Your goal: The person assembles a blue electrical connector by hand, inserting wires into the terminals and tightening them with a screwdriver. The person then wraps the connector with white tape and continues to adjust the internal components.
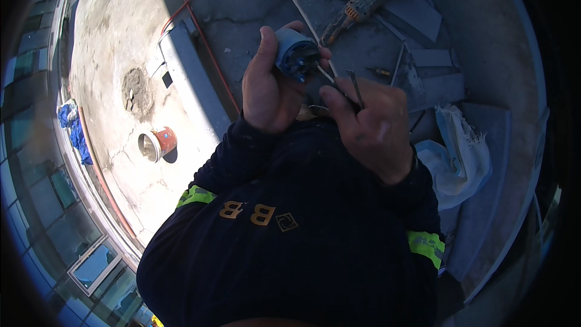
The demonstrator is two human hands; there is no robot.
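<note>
Our hands at the blue plug

Left hand (266,88) gripped the blue plug (295,54); right hand (369,124), just beside it, pinched a screwdriver (354,88).

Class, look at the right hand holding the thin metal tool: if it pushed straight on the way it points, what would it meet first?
Probably the blue plug in the left hand; the right hand points up-left toward it, though depth is unclear.

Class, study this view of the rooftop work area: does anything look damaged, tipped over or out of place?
Yes. An orange bucket lies tipped on its side on the concrete floor, its mouth open sideways. Just above it, a rough broken patch mars the concrete. An angle grinder lies loose among grey slabs.
</note>
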